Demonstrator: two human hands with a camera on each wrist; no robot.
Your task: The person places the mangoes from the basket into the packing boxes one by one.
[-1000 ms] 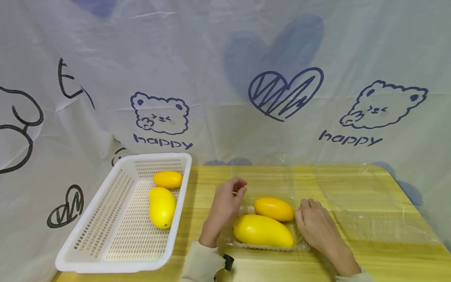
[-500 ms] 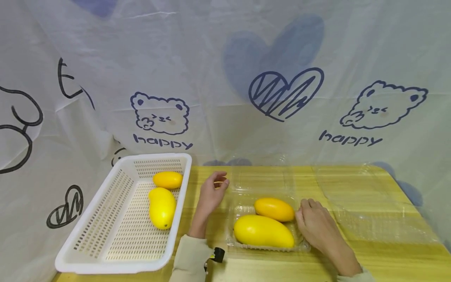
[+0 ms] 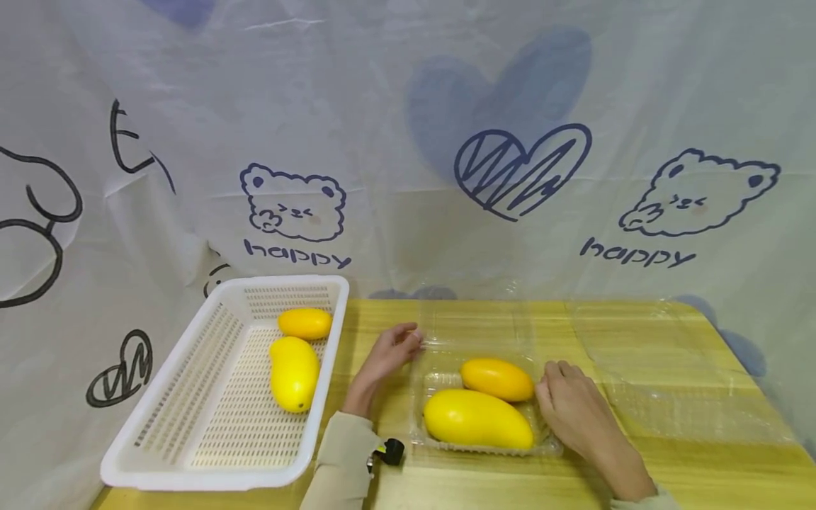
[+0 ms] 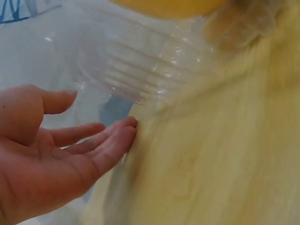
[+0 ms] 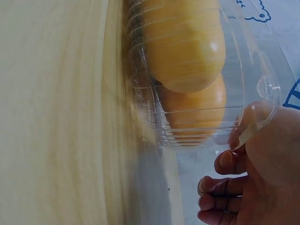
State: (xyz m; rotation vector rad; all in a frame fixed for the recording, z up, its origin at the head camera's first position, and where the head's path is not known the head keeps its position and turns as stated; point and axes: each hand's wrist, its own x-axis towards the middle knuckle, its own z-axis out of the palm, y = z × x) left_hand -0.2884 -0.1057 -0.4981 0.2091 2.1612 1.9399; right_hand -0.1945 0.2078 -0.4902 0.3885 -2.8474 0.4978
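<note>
The clear container (image 3: pixel 441 374) stands on the table (image 3: pixel 474 485) with its lid (image 3: pixel 474 322) open behind, two mango-like fruits inside. Its walls look thin, so I judge it light, bendable and easy to dent; the smooth fruits may slide. The rim seems the best place to hold. The right hand (image 3: pixel 571 402) pinches it there; the left hand (image 3: pixel 387 353), fingers loosely extended, holds nothing, just beside it.

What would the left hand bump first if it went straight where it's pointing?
The left hand would probably meet the clear lid first, though how high the hand is isn't clear.
</note>
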